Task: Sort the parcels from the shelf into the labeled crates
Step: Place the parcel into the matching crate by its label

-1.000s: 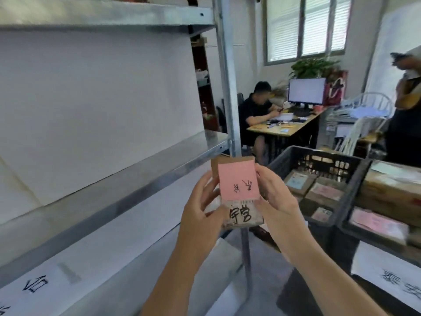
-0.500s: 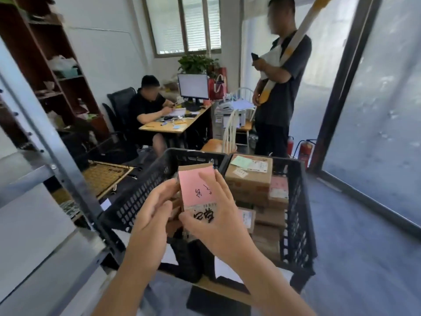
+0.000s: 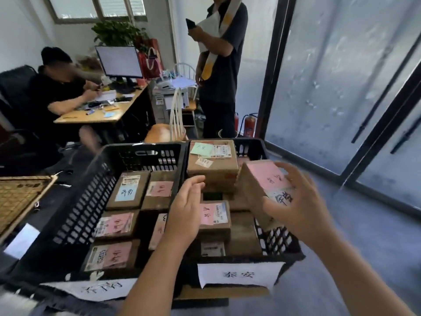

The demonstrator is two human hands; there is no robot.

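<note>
Nearest the camera, two black plastic crates sit side by side, each with a white handwritten paper label on its front wall: the left crate point(image 3: 75, 210) and the right crate point(image 3: 276, 238). Both already hold many brown cardboard parcels tagged with pink, blue or green notes, so much of the sorting looks done.

Above the right crate, the right hand point(image 3: 296, 201) holds the parcel in hand, a brown box with a pink note point(image 3: 262, 181), tilted over the crate's right side; its fingers and thumb are curled round the box, which is not yet set down. The left hand point(image 3: 185, 206) hovers over the divide between the crates, fingers relaxed and slightly apart, touching nothing.

Further in, a larger box with a green note point(image 3: 213, 160) stands at the back of the right crate.

The shelf is out of view, so how many parcels remain cannot be told. Placing this one seems the step in hand.
</note>
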